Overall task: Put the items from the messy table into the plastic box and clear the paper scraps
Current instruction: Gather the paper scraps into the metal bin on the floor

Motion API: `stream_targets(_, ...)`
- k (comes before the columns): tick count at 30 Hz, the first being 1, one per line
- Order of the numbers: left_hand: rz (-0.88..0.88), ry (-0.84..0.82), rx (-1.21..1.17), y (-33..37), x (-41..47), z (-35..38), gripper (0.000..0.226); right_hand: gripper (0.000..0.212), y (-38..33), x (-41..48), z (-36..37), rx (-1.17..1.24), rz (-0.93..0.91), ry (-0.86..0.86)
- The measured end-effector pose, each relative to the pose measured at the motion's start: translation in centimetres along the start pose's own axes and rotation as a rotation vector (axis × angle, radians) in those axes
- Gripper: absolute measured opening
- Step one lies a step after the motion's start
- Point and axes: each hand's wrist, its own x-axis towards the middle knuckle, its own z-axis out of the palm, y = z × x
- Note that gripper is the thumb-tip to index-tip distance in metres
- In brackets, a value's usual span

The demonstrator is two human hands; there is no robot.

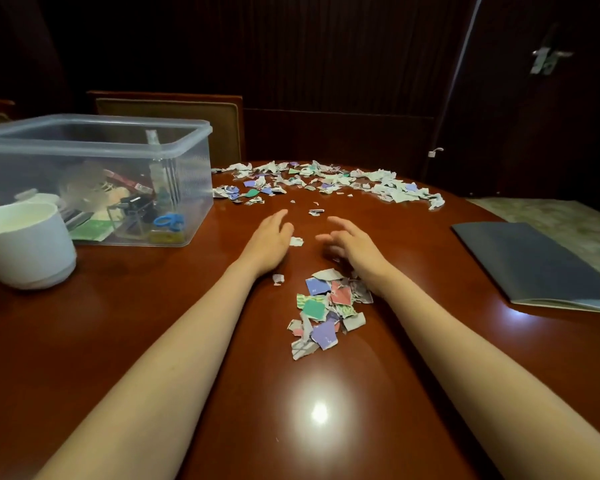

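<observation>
A clear plastic box (pixel 187 157) stands at the left of the brown table and holds several items, among them blue scissors (pixel 168 221). A small heap of coloured paper scraps (pixel 328 311) lies between my forearms. A wide band of paper scraps (pixel 329 181) stretches across the far side of the table. My left hand (pixel 269 237) lies flat with fingers straight, pointing toward the far scraps. My right hand (pixel 352 242) hovers beside it, fingers spread and relaxed, holding nothing. Single scraps (pixel 296 241) lie between the hands.
A white cup (pixel 25 247) stands at the left in front of the box. A dark grey folder (pixel 537 268) lies at the right, near the table's edge. A chair back (pixel 174 119) rises behind the box.
</observation>
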Motion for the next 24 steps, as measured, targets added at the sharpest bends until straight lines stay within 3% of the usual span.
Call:
stream_targets(5,-0.013,0.009,0.035,-1.6,3.0,-0.6,0.049,0.036,0.6,4.6,-0.3,0.024,-0.011,0.177)
stream_targets(9,-0.044,0.048,0.222,-2.7,6.1,-0.8,0.052,0.038,0.5,8.3,0.3,-0.239,-0.062,0.219)
stream_targets(14,0.010,0.183,0.626,-5.2,10.9,-2.3,0.054,0.044,1.3,13.1,1.5,-0.718,-0.145,0.074)
stream_targets(17,-0.076,0.110,0.742,-6.9,13.9,-3.4,0.058,0.050,1.9,15.6,2.2,-0.889,-0.127,0.021)
stream_targets(21,-0.233,-0.066,0.619,-8.2,16.0,-3.2,0.062,0.053,2.2,17.3,2.4,-0.973,-0.120,-0.019)
stream_targets(24,-0.179,-0.136,0.618,-8.5,16.3,-3.2,0.060,0.050,2.0,17.2,2.3,-0.971,-0.156,-0.056)
